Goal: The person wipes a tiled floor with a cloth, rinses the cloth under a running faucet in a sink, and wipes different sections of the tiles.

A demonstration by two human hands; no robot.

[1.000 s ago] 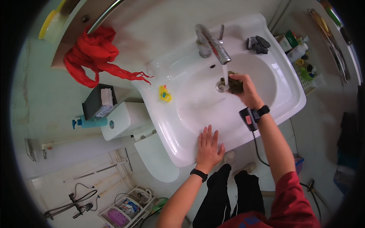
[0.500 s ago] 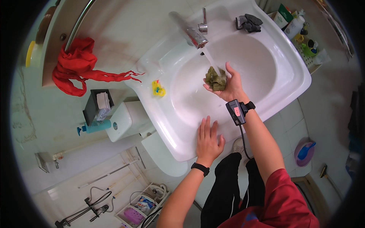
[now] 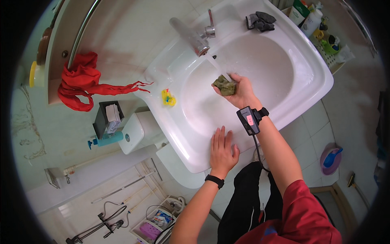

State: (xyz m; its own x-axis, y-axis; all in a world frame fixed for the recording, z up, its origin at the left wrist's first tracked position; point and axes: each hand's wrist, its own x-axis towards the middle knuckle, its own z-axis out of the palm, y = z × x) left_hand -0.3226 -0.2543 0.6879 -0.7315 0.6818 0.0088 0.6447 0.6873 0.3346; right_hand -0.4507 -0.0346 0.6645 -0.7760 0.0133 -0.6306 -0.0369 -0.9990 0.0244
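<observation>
So the right hand [image 3: 242, 92] is palm up over the bowl of a glossy white ceramic sink [image 3: 178, 142], with its fingers curled around an olive-green crumpled bundle [image 3: 226, 86], cloth-like as far as I can tell. The thumb sits on the far side, and the bundle is in the palm, right under the thin water stream [image 3: 218, 66] coming off a shiny chrome faucet [image 3: 189, 35].

Left hand [image 3: 222, 152] isn't gripping anything: fingers straight, just slightly spread, back of the hand up, resting on the front rim of the sink. There's a black wristband [image 3: 214, 181] on that wrist, and a boxy black device [image 3: 248, 120] with a cable strapped to the other one.

On the sink's left side there's a small bright yellow object [image 3: 168, 98] with red and blue bits, too small to make out properly. A bunched dark grey cloth [image 3: 261, 21] is on the back right corner. Over on the left, a knotted red fabric [image 3: 81, 79] hangs off a metal rail [image 3: 82, 30], with a teal pump bottle [image 3: 107, 139] lower down, beside the white toilet tank [image 3: 140, 129].
</observation>
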